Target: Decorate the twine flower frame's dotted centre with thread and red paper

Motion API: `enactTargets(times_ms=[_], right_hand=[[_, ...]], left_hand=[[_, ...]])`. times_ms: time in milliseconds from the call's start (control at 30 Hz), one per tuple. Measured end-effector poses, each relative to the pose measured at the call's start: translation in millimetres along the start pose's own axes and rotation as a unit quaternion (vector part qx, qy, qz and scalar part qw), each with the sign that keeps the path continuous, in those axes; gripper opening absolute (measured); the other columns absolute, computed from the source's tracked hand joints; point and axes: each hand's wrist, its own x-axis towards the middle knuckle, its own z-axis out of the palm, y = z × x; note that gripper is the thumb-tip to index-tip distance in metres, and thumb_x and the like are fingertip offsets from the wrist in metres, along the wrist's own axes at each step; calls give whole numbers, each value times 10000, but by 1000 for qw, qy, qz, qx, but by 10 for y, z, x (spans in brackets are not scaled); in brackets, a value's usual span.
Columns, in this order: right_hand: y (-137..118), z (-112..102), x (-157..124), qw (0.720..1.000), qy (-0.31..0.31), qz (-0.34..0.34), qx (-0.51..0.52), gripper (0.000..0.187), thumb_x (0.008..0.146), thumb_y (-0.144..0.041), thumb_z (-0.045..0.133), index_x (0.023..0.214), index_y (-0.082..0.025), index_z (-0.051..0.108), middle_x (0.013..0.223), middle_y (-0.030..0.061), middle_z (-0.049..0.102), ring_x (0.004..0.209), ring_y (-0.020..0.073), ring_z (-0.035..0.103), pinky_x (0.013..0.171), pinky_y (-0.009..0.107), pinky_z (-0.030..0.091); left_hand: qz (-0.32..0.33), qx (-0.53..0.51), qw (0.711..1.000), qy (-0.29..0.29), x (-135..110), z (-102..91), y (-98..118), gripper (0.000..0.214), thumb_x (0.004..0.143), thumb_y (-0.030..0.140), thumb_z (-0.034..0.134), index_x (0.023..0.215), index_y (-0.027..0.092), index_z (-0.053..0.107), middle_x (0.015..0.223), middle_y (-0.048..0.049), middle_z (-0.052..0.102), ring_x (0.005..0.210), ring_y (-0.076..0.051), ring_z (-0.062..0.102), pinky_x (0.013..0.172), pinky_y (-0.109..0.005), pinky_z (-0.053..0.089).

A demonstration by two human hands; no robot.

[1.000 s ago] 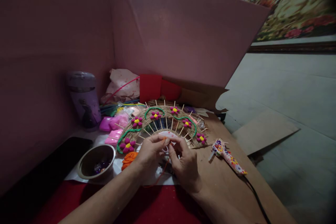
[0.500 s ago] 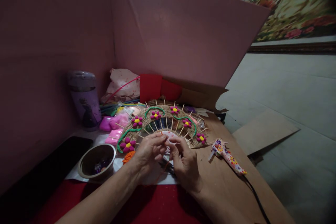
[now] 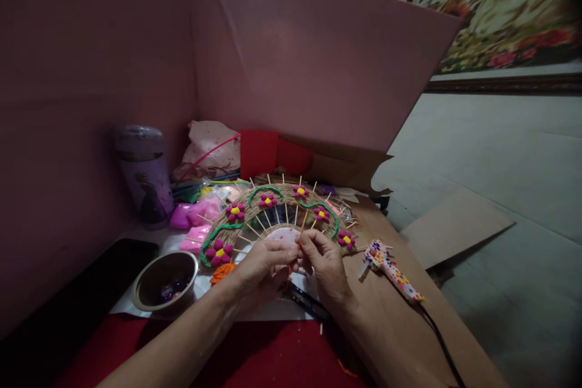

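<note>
Above a white sheet [image 3: 261,311] near the front of the worktable [image 3: 368,315], as the head view shows, both hands meet, fingertips almost touching. The right hand [image 3: 326,264] pinches an orange strand [image 3: 302,229] between thumb and forefinger, its upper end poking out above the tips. The left hand [image 3: 268,264], fingers curled, grips the same strand just beside them; exactly how it passes between the fingertips is too small to tell. Below the hands lies a dark tool [image 3: 311,305], partly hidden by the right one.

Just behind the hands stands a woven arch [image 3: 290,196] of twine on thin sticks, bearing magenta flowers with yellow centres and wavy green cords. An orange yarn bundle [image 3: 222,274] sits by the left forearm, next to the arch's lower left end. Farther left is a bowl [image 3: 146,279] with shiny beads [image 3: 173,290] inside, and behind it a purple tumbler [image 3: 148,188] beside pink packets [image 3: 207,212]. To the right, a flower-patterned glue gun [image 3: 393,270] lies on brown board, trailing a black cable [image 3: 439,333].
</note>
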Motion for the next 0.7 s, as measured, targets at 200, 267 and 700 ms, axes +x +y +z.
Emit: enactTargets(times_ms=[200,267,700], right_hand=[[-1,9,-9,997,1,55,59,370,794,-526,559,789,-157,587,564,-38,517,379,50,414,341,161,272],[-14,13,-17,998,-16,49,42,344,780,-495,597,831,-155,617,576,-32,533,405,57,444,355,162,299],[51,-1,11,986,-12,77,151,243,730,-352,699,690,-163,553,537,-60,525,399,56,468,369,161,334]], left_hand=[[3,-14,1000,-16,-5,17,31,152,634,247,736,652,106,682,510,-15,563,341,-14,323,328,-177,126],[0,-19,999,-29,-11,14,22,174,646,258,733,606,110,649,510,-7,548,332,-4,292,321,-175,105],[-23,-58,997,-48,7,8,-15,114,704,202,667,658,109,619,524,-4,557,343,-14,370,324,-137,224]])
